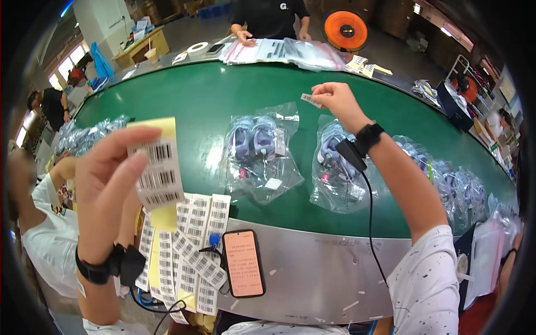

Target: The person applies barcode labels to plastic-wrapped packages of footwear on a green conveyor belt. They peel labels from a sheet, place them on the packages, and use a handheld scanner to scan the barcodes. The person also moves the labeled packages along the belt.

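Note:
Between the thumb and fingers of my left hand (109,181) is a strip of barcode labels (159,170) on yellow backing, raised at the left. My right hand (338,100) pinches one small barcode label (310,100) over the green conveyor belt (195,92). Below and nearer lies a clear bag with a pair of light blue shoes (254,142); a white square sticker shows on its lower part. Under my right wrist is a second bagged pair of shoes (332,145), partly covered by the arm and the black wrist device.
Barcode sheets (195,245) and a phone (243,262) lie on the metal edge (312,268). More bagged shoes (446,181) sit at right, others (92,134) at left. Across the belt, a person (271,19) stands by stacked plastic bags (279,51). A cable hangs from my right wrist.

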`<state>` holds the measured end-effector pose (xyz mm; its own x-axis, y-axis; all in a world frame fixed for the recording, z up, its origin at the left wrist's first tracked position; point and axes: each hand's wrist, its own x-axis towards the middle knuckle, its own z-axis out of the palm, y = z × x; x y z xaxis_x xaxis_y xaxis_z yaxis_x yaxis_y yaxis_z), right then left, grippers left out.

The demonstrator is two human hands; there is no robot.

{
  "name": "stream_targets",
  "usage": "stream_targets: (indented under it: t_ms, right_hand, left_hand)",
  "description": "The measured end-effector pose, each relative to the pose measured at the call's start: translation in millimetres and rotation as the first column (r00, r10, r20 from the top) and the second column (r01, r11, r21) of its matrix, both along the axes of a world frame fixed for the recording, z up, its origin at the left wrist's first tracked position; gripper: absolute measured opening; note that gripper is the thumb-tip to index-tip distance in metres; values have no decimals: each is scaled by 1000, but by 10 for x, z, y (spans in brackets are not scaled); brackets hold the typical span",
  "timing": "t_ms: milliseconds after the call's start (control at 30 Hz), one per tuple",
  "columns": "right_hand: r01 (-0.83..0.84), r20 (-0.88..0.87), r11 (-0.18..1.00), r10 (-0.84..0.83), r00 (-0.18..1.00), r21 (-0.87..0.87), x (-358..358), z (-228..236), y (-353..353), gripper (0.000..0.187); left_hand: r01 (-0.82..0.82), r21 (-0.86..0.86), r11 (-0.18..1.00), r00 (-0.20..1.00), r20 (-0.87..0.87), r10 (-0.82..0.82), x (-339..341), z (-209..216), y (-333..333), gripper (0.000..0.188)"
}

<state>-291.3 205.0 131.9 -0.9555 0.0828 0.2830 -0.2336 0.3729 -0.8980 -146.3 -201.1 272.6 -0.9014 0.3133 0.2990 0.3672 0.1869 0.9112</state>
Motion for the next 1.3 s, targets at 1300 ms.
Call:
stream_targets:
  t_ms: [1300]
  right_hand:
    - [-739, -2, 548, 804, 595, 392, 1098, 55, -2593, 23]
  left_hand:
    - [12, -92, 996, 975, -221, -32, -62, 211, -508, 32]
